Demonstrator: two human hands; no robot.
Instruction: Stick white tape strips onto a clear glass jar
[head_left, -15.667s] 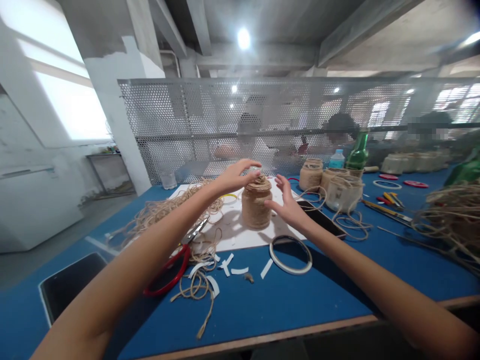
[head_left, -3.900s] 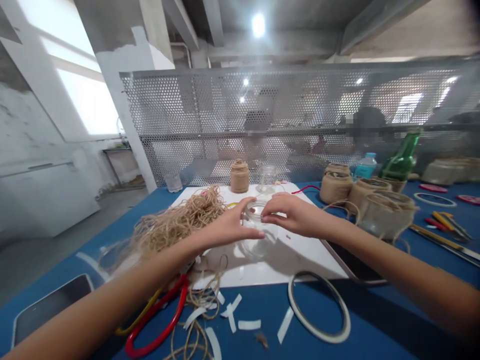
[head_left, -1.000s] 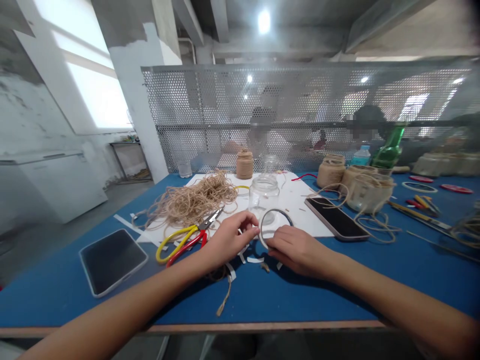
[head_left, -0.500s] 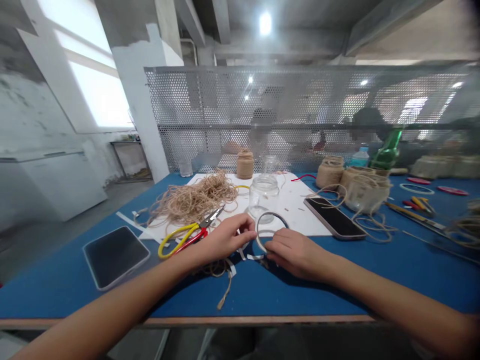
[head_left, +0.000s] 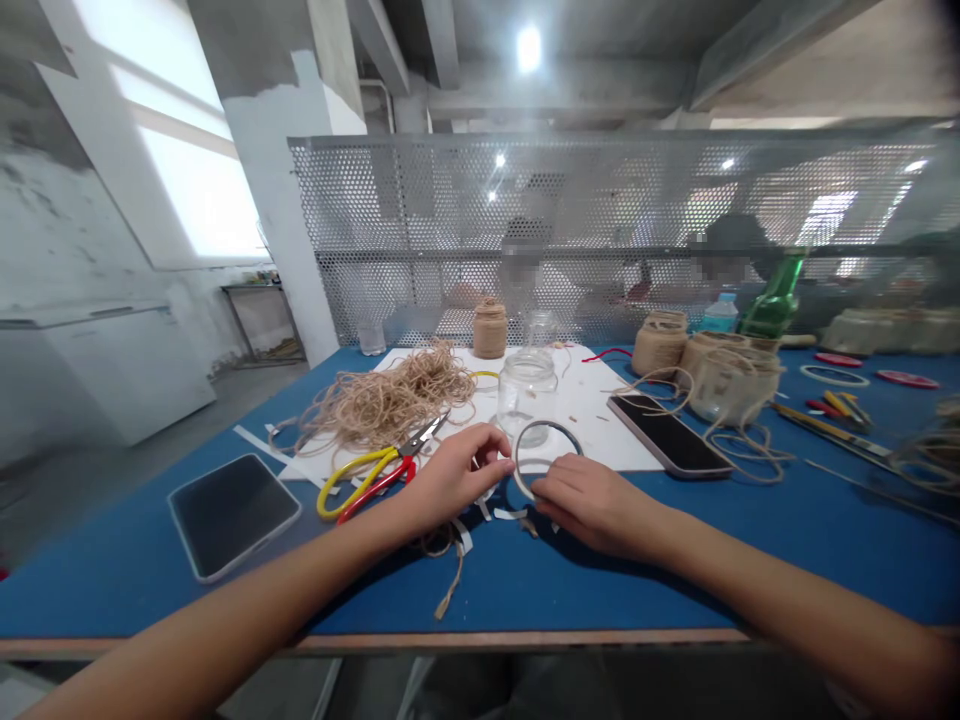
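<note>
My right hand (head_left: pixel 589 497) grips the lower right of a thin roll of tape (head_left: pixel 550 424), a narrow ring with a dark outer edge and a pale inside, tilted up above the table. On its left side, the thumb and forefinger of my left hand (head_left: pixel 471 468) are pinched together at the rim; whether a tape end lies between them is too small to see. Just behind the ring stands an open clear glass jar (head_left: pixel 527 385) on white paper (head_left: pixel 592 440). Scissors (head_left: pixel 367 475) with one yellow and one red handle lie left of my left hand, partly open.
A loose heap of jute twine (head_left: pixel 397 395) covers the paper's left side. Phones lie at left (head_left: pixel 234 515) and right (head_left: pixel 667 435). Twine-wrapped jars (head_left: pixel 490 328), a green bottle (head_left: pixel 776 300) and tools (head_left: pixel 832 430) stand or lie around. A perforated metal screen (head_left: pixel 450 220) closes the back.
The tape roll and my right hand have shifted very slightly, uncovering a scrap of twine below the ring. My left hand stays at the rim.
</note>
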